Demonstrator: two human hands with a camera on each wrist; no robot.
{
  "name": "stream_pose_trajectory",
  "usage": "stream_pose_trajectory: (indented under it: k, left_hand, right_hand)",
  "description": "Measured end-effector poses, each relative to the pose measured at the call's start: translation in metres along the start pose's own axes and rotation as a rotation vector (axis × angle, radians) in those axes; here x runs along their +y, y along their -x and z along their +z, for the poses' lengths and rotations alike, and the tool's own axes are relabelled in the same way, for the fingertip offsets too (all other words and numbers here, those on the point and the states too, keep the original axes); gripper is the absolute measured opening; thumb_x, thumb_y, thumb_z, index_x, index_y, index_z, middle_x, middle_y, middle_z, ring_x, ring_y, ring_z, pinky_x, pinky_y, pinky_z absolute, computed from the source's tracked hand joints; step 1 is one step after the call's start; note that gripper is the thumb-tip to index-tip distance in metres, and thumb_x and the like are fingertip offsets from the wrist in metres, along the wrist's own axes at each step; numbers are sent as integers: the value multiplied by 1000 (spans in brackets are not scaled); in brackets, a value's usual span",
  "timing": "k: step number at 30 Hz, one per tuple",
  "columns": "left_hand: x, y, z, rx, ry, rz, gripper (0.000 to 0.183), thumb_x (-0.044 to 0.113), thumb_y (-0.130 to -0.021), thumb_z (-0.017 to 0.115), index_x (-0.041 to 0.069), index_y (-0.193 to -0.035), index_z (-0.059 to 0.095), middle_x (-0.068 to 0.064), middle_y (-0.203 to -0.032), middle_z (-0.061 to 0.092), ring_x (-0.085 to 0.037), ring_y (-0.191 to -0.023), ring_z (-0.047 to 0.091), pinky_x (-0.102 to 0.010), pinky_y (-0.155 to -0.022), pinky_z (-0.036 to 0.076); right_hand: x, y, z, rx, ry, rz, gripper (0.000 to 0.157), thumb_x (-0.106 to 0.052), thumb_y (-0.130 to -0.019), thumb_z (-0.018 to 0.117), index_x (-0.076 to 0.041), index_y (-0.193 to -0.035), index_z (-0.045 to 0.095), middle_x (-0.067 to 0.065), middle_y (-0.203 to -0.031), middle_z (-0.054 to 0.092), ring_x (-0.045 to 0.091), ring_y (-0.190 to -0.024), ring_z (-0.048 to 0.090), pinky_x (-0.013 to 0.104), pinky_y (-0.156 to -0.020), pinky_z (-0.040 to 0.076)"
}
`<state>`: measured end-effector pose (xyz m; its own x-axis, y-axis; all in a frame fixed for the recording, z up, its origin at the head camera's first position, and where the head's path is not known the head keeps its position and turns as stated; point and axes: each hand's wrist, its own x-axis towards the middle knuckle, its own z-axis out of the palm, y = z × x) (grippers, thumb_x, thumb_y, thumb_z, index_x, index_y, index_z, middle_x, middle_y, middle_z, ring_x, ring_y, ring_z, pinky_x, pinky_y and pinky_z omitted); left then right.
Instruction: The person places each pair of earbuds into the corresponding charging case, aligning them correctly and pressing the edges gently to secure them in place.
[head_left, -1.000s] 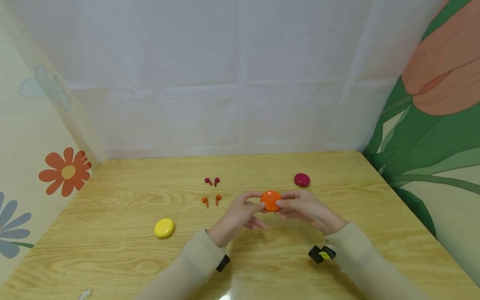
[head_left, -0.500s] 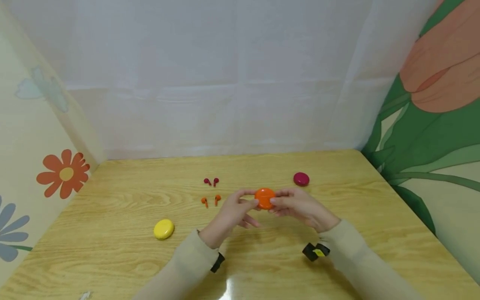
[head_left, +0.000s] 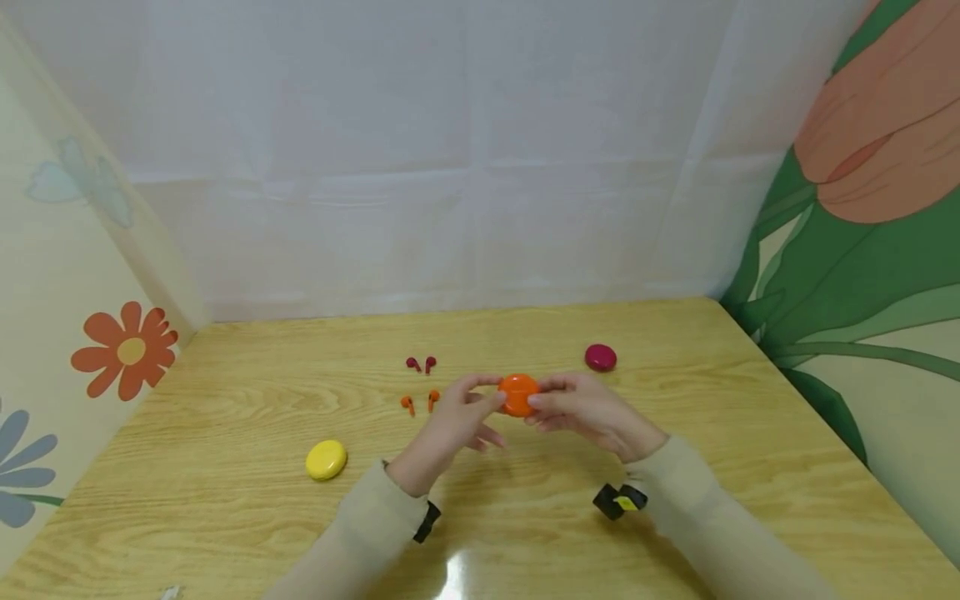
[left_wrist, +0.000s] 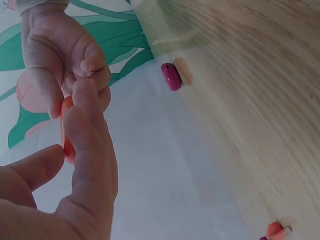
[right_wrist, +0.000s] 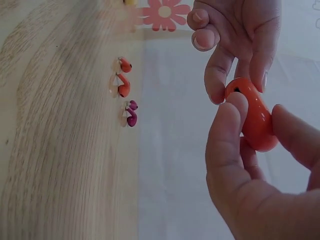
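A round, glossy orange earbud case (head_left: 518,395) is held above the table between both hands, its lid closed. My left hand (head_left: 456,421) pinches its left edge between thumb and index finger, the other fingers spread below. On the opposite edge my right hand (head_left: 592,412) pinches it with thumb and fingers. The right wrist view shows the orange case (right_wrist: 259,122) edge-on, fingertips of both hands on its rim. Two orange earbuds (head_left: 407,404) lie left of the hands, with two magenta earbuds (head_left: 413,364) behind them.
A magenta round case (head_left: 601,357) sits at the back right of the wooden table (head_left: 225,400). At the front left lies a yellow round case (head_left: 326,460). A small whitish scrap (head_left: 171,592) shows at the near edge. A white sheet (head_left: 337,167) hangs behind the table.
Both hands have drifted slightly left and up in the head view with the orange earbud case between them. The grip looks the same, and the loose earbuds and other cases stay in place.
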<state>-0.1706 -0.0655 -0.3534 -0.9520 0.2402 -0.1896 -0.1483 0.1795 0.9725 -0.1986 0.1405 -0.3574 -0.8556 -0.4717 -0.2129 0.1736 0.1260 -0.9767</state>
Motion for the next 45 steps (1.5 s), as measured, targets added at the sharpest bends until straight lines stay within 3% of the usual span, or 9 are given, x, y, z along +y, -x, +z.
stream_pose_trajectory:
  k: [6,16,25,33,39,45]
  left_hand:
    - [2,0,-3,38,-23,20,37,20,-104,54,3,-136,54,-20,-113,70,-28,-71,75,-20,-49,48]
    - [3,-2,-6,55,-48,37,39,26,-103,56,3,-135,58,-19,-116,68,-21,-72,74,-23,-56,49]
    - [4,-5,-8,65,-64,68,38,28,-102,57,0,-128,64,-17,-116,70,-32,-90,72,-26,-61,50]
    - [3,-8,-5,89,-28,85,36,26,-102,59,-2,-124,65,-19,-114,71,-17,-83,71,-25,-62,51]
    - [3,-9,-4,126,-14,120,35,23,-102,58,-3,-125,64,-19,-116,71,-18,-93,68,-28,-67,52]
    - [3,-9,-3,136,-14,116,36,23,-102,58,-4,-125,64,-20,-119,70,-24,-104,65,-40,-78,56]
  right_hand:
    - [-1,-3,4,-11,-17,1,39,-8,-99,57,19,-127,49,0,-88,71,10,-80,69,25,-79,59]
    - [-2,-4,6,-23,-50,-10,31,-6,-99,55,15,-122,53,-1,-86,70,9,-77,68,22,-75,58]
    - [-4,-9,12,5,-42,-4,32,-7,-99,57,15,-122,54,-1,-87,70,9,-78,68,24,-76,59]
    - [-4,-8,15,2,-71,-14,23,-7,-98,59,8,-115,58,-2,-86,71,9,-78,69,24,-75,58]
    - [-3,-9,17,-19,-89,-42,30,-8,-98,60,11,-120,56,-4,-89,71,8,-79,70,23,-75,58]
    - [-5,-8,21,-13,-73,-45,26,-5,-97,58,12,-118,56,-2,-89,71,9,-77,70,24,-74,59]
